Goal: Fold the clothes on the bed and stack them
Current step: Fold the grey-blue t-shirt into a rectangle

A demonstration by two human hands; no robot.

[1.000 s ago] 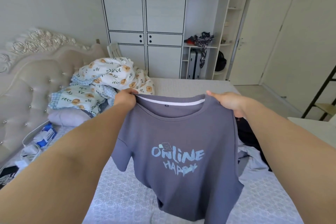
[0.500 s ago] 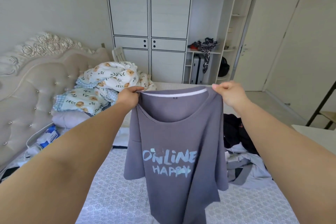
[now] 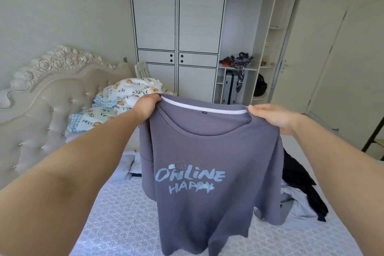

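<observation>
A grey-purple T-shirt [image 3: 203, 151] with light blue "ONLINE HAPPY" lettering hangs in the air in front of me, its printed side facing me. My left hand [image 3: 146, 106] grips its left shoulder by the collar. My right hand [image 3: 272, 117] pinches the right shoulder. The shirt's hem dangles just above the patterned bed [image 3: 116, 214]. A pile of unfolded clothes lies on the bed's right side: a black garment [image 3: 299, 181] and a pale blue-grey one [image 3: 299, 208]. Another pale garment [image 3: 128, 164] lies left of the shirt.
A floral quilt [image 3: 124, 97] is heaped by the tufted headboard [image 3: 41, 100]. White wardrobe [image 3: 176, 37] stands beyond the bed, with open shelves holding a suitcase [image 3: 230, 87] and bags. A closed door [image 3: 311, 52] is at the right.
Both hands have spread the shirt wider at the shoulders, so it hangs flatter and more square. My view has tilted up slightly.
</observation>
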